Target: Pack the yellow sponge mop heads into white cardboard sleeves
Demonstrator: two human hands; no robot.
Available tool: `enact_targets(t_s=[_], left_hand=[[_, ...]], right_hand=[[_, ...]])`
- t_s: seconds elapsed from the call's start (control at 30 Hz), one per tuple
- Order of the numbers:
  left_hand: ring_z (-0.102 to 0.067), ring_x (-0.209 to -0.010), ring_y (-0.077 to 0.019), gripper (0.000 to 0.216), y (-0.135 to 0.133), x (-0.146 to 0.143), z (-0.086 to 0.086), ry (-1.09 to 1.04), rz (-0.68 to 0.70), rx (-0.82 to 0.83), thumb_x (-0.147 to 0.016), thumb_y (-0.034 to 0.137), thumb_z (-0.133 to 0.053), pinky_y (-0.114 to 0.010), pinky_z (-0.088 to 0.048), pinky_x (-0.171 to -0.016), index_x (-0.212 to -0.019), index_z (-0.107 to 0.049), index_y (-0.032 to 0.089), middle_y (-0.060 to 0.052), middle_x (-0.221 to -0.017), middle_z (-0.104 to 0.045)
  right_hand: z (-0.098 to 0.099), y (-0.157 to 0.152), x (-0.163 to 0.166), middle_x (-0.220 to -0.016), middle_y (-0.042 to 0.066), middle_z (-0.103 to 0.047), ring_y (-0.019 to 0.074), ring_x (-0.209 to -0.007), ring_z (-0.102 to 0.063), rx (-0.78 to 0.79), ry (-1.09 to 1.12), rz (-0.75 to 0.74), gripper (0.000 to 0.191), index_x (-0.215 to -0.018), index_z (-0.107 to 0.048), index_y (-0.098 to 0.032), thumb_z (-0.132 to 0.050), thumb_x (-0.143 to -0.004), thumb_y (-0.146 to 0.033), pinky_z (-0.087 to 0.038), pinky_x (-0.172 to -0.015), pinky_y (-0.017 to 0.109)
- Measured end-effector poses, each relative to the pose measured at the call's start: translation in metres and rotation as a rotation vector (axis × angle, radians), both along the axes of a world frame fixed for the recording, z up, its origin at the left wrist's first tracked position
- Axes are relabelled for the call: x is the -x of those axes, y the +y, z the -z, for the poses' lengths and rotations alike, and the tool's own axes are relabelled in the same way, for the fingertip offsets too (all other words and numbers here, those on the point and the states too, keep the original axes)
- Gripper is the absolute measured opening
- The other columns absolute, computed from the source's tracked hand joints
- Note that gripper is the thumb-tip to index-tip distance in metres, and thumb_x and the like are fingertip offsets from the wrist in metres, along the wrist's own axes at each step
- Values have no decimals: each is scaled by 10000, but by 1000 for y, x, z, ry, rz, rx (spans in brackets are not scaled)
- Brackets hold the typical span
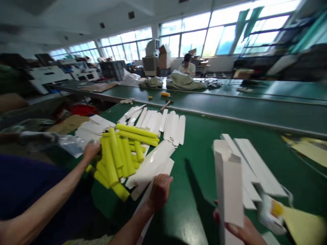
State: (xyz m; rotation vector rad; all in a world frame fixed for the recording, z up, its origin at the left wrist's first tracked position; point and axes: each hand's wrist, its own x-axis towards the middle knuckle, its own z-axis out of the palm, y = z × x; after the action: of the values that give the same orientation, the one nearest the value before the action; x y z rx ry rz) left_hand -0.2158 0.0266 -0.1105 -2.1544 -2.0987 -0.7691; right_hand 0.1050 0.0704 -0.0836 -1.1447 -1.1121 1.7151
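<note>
My right hand (242,233) rises from the bottom edge, closed on an upright white cardboard box (228,183) with its top flaps open. My thumb lies on the box's front and a fingertip shows past its left side. My left hand is out of view. Flat white box blanks (258,170) lie on the green table (204,149) just behind the box. To my left a co-worker in blue reaches with two bare arms: one hand (91,150) touches a pile of yellow ribbed rolls (120,160), the other (160,190) rests on white blanks (153,166).
More white blanks (163,124) are fanned out further back. A blurred white-and-yellow packet (272,211) and yellow sheets (306,149) lie at the right. Across a second green bench (230,109) are grey-green bundles (184,81) and a seated person (187,66).
</note>
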Motion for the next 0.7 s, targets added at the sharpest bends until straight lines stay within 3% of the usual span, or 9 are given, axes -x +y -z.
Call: enact_targets(t_s=[0.1,0.17,0.3,0.5,0.6,0.7], left_hand=[[-677,-899,-194,406,-32,-42,32,-146,72,-28,-882,11,-362,-315,-566,-801,-1089,-678,159,-103,-968,-692],[-690,-819,-177,408,-44,-59,42,-212,90,-29,-875,-2,-359,-274,-570,-733,-1052,-687,164,-82,-889,-697],[-693,-761,-170,395,-53,-68,45,-266,119,0,-888,17,-361,-251,-559,-686,-1025,-696,175,-63,-811,-692],[-678,-782,-191,405,-60,-58,39,-238,137,137,-882,35,-361,-285,-542,-713,-1062,-693,182,-76,-832,-685],[-673,-814,-213,374,-71,-63,44,-204,145,248,-845,55,-417,-315,-542,-750,-1060,-696,181,-92,-863,-690],[-680,-832,-221,289,-86,-73,50,-180,170,383,-826,116,-500,-314,-541,-756,-1008,-710,198,-92,-900,-703]], right_hand=[[-12,0,-11,-1034,129,-737,387,-990,-651,-168,-149,-339,650,-1096,-739,-181,-800,-583,-574,-502,-889,500],[-19,1,-12,-1089,119,-724,382,-1061,-623,-224,-184,-436,624,-1122,-732,-196,-749,-635,-585,-479,-928,492],[-28,-3,-11,-1038,100,-715,359,-1074,-600,-285,-194,-462,557,-1050,-750,-187,-730,-658,-581,-451,-957,453],[-35,-18,-5,-837,45,-698,272,-807,-611,-311,-373,-424,463,-896,-740,-171,-691,-670,-571,-496,-734,346],[-25,-24,-5,-765,26,-695,267,-766,-615,-286,-486,-403,384,-791,-728,-187,-668,-676,-548,-492,-683,326],[1,-28,-12,-733,35,-716,285,-740,-649,-224,-597,-400,350,-750,-719,-210,-640,-689,-545,-490,-641,331]])
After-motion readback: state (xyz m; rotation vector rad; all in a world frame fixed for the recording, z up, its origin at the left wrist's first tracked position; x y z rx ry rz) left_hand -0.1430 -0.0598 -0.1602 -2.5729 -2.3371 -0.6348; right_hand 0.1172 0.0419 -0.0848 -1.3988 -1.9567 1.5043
